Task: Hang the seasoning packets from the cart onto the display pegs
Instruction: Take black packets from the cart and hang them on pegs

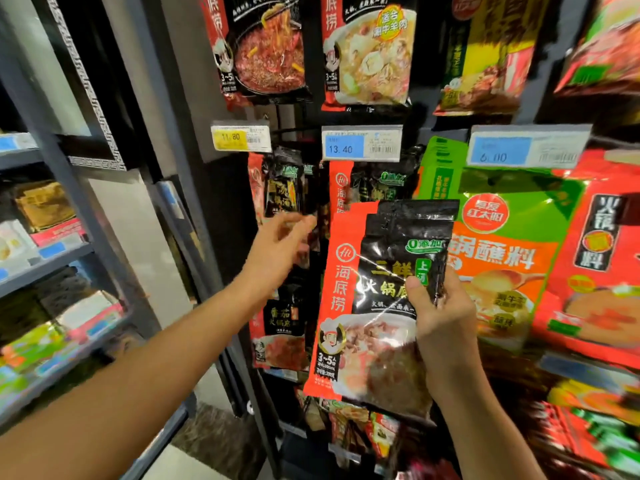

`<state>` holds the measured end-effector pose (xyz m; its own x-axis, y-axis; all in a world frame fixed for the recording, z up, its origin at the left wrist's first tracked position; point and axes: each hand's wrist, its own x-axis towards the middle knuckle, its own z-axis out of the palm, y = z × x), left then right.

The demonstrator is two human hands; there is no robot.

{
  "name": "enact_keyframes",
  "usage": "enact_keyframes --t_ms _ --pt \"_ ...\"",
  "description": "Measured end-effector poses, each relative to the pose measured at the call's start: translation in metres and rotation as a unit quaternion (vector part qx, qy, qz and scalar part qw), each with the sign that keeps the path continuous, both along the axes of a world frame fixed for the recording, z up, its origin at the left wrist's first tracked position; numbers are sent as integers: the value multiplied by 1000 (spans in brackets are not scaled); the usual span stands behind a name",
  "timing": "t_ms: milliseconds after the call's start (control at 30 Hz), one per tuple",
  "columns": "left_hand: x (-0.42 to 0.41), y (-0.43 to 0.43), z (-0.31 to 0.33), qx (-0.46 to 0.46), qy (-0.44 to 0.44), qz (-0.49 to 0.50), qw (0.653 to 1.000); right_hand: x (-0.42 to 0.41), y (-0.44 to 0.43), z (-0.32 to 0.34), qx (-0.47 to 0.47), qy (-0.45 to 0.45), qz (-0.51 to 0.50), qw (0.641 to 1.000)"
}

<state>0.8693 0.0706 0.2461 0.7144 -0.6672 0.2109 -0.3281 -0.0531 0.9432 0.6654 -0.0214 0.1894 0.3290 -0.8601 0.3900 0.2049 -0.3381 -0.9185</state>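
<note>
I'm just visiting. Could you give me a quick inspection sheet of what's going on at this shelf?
Surface: display rack, packets hanging in columns under price tags.
Job's things: hot pot seasoning packets, seemingly two, held before the 13.40 column.
Clutter: nothing seen.
Hands: right hand grips the packets' right edge; left hand reaches toward the left column, holding nothing.
Cables: nothing seen.
Surroundings: stocked shelves at left; green dipping sauce packets at right.

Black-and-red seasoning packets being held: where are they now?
Head view, centre-right: the right hand grips the black-and-red seasoning packets by their right edge, below the blue 13.40 price tag, left of the green-and-orange packets.
</note>
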Motion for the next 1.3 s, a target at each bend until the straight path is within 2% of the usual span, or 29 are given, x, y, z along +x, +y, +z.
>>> enact_keyframes --t_ms 67,100,233,333,400,567,767,967,1100,1300 --pt "-35 7 -6 8 39 -100 994 -1 3 2 -15 4 -6 1000" --pt "-46 7 -9 19 29 -112 993 -2 3 3 -19 3 -8 1000" --pt "-66 4 -13 20 -5 -60 998 -11 8 9 -15 -7 -10 1000" --pt "-74 8 -15 -17 49 -37 998 -24 11 16 9 -23 2 1000" --pt "-83 11 -16 -36 70 -32 996 -34 10 17 36 -3 -2 999" --pt "-74 11 -11 -105 3 -5 994 -58 6 21 32 19 -63 997" --pt "-39 1 -6 -135 -91 -62 985 -64 0 11 -17 -23 -164 986" --pt "-19 -13 -1 -131 -168 -84 973 -61 -8 12 -8 -44 -169 985" --pt "-16 -23 6 -158 -178 -83 968 -61 -11 15 -7 -50 -162 986" --pt "-9 -31 13 -181 -117 -76 974 -67 -10 23 30 -24 -148 988"
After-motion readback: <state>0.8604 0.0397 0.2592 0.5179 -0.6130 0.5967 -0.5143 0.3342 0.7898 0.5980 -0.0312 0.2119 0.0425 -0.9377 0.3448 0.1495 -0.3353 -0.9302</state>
